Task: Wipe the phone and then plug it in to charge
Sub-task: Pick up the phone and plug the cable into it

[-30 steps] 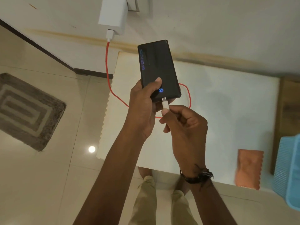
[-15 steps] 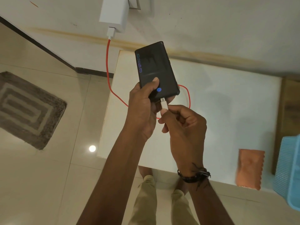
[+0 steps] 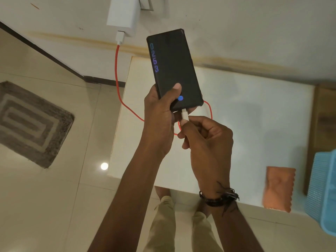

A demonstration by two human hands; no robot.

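My left hand (image 3: 160,113) grips the lower part of a black phone (image 3: 174,70), held above the white table (image 3: 245,115) with its screen facing me; blue digits and a fingerprint icon glow on it. My right hand (image 3: 205,142) pinches the white plug (image 3: 185,115) of a red cable (image 3: 117,73), and the plug's tip sits in the phone's bottom edge. The cable loops under the phone and runs up to a white charger (image 3: 123,15) plugged in on the wall. An orange cloth (image 3: 279,188) lies on the table's near right corner.
A light blue plastic basket (image 3: 323,193) stands at the right edge beside a wooden surface (image 3: 325,115). A grey patterned mat (image 3: 31,122) lies on the tiled floor to the left. My legs in beige trousers (image 3: 163,224) stand at the table's near edge.
The phone has shifted slightly, and the white plug has been pushed a little further into its bottom edge. Both hands keep their grips.
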